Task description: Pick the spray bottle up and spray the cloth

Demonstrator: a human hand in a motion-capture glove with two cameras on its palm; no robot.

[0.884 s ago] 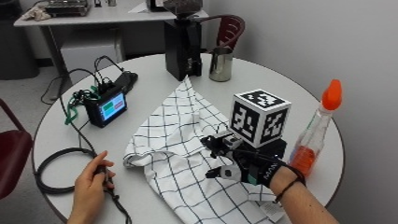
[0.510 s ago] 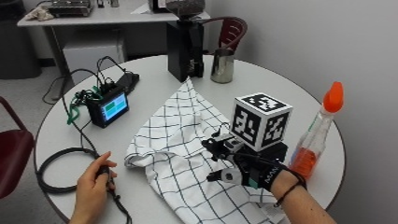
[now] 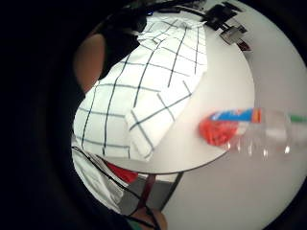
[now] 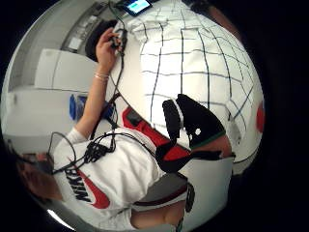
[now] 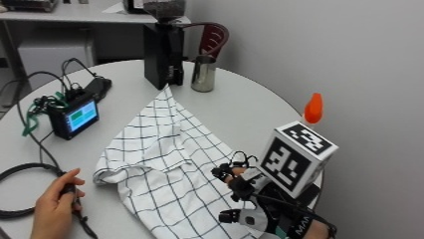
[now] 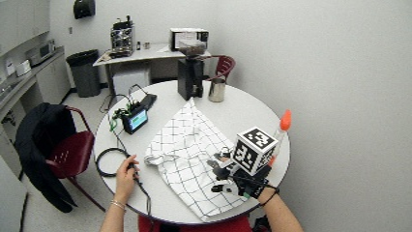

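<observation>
At the table's (image 5: 252, 107) right edge stands the spray bottle (image 5: 313, 107), upright, at about one o'clock from the gloved right hand (image 5: 255, 199). That grip hovers over the checked cloth (image 5: 179, 164), fingers spread, holding nothing, bottle just beyond.

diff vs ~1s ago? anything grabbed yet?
Nothing grabbed. The gloved right hand has stayed over the checked cloth, fingers open, short of the spray bottle. The bottle stands where it was at the table's edge; cloth unchanged; bare left hand still on the cable.
</observation>
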